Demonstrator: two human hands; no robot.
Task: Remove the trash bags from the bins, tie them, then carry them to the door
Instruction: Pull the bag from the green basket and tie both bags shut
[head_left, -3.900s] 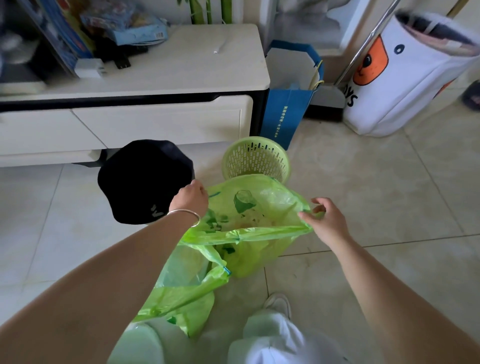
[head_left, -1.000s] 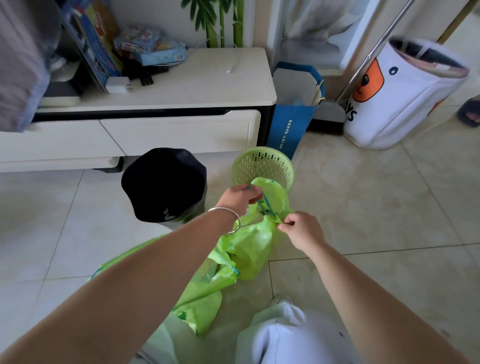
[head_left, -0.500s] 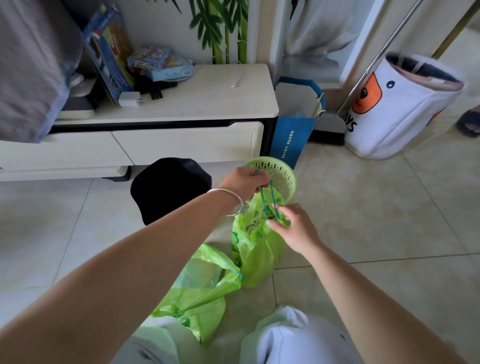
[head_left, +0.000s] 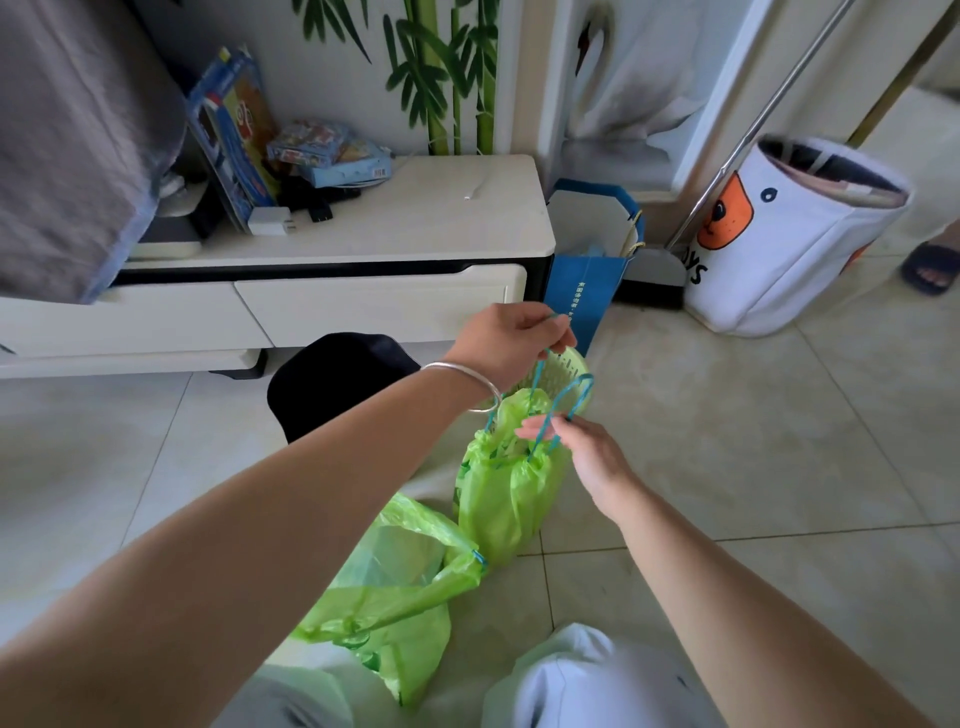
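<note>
- The cinched green plastic trash bag (head_left: 506, 499) is held up on the floor, in front of the green perforated plastic bin (head_left: 569, 371).
- Blue drawstring loops (head_left: 563, 402) are pinched by left hand (head_left: 511, 338) and right hand (head_left: 587, 449) (fingers clamped).
- Tying is underway; a knot is judged next.

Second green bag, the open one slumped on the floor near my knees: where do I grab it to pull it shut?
Go for the blue drawstring showing at the rim of the open green bag, on its right edge beside the cinched bag. Come from above right: the mouth faces up and gapes there, and the rest is loose film that would likely slip.
</note>
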